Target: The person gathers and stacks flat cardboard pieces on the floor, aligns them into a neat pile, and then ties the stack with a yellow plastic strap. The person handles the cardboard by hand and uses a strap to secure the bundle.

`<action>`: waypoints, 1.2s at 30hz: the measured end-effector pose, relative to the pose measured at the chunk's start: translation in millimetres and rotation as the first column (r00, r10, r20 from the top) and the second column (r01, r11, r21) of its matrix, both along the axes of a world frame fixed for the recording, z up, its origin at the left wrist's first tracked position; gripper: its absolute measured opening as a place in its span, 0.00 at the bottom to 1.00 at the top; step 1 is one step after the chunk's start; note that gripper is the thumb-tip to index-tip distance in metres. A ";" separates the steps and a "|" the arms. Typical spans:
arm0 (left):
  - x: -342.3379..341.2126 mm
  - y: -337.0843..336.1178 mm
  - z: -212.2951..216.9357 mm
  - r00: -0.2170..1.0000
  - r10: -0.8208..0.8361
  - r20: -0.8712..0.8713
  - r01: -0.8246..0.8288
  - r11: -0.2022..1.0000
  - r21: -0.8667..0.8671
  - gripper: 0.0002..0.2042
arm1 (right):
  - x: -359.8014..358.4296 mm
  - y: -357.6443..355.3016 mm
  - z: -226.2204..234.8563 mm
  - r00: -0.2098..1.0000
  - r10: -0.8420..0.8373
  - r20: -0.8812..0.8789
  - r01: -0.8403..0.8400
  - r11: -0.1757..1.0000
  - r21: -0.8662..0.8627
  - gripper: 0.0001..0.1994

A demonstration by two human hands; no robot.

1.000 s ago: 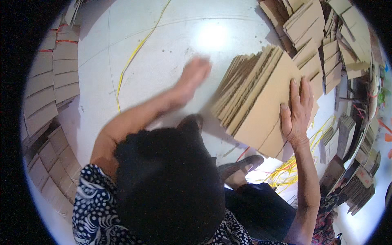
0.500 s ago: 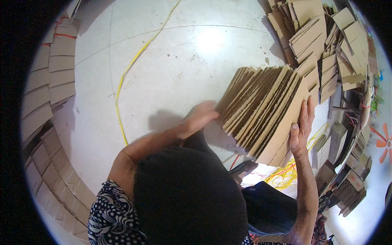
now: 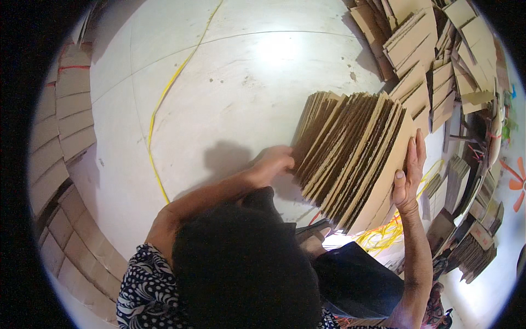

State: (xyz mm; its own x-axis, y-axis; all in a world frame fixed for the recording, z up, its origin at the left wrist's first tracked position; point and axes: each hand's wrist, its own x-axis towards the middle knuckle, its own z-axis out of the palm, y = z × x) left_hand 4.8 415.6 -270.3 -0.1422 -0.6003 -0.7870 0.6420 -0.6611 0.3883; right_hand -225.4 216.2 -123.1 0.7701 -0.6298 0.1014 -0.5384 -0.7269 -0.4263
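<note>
A thick stack of brown cardboard sheets stands on edge in front of me, tilted, its rough cut edges facing up. My right hand presses on the stack's outer right face, fingers stretched up along it and the thumb apart. At the opposite end, my left hand is bent in against the lower left side, its fingertips partly hidden and slightly blurred. The stack is held between both hands. Its underside is hidden.
Heaped cardboard pieces lie at the upper right. Cardboard stacks line the left side. A yellow strap runs across the pale floor, and tangled yellow strapping lies behind the stack. An orange fan is at far right.
My left hand's fingers have curled in closer against the stack's left side. The stack and right hand have hardly moved; the whole view has shifted slightly.
</note>
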 end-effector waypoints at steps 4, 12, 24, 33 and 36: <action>-10.5 17.6 -51.2 0.986 -0.082 0.148 0.109 0.976 -0.188 0.13 | 4.8 -2.3 1.4 1.000 -0.010 0.022 0.009 1.000 0.028 0.34; 18.4 31.2 -44.3 0.993 0.093 -0.066 -0.114 0.778 -0.618 0.18 | 32.0 2.4 12.3 0.998 -0.063 -0.027 0.063 0.997 0.033 0.32; 88.9 48.2 98.2 0.839 0.392 -0.377 -0.445 0.894 -0.061 0.28 | 99.9 -8.2 20.2 0.935 -0.353 0.041 0.179 0.569 0.803 0.31; 75.7 3.7 96.4 0.889 0.228 0.396 -0.009 0.874 -0.486 0.39 | 31.4 2.5 27.2 0.779 -0.617 0.112 0.199 0.414 0.888 0.32; 64.4 35.4 96.6 0.921 0.239 0.308 -0.062 0.870 -0.488 0.44 | 17.3 11.7 10.4 0.752 -0.647 0.127 0.180 0.386 0.905 0.32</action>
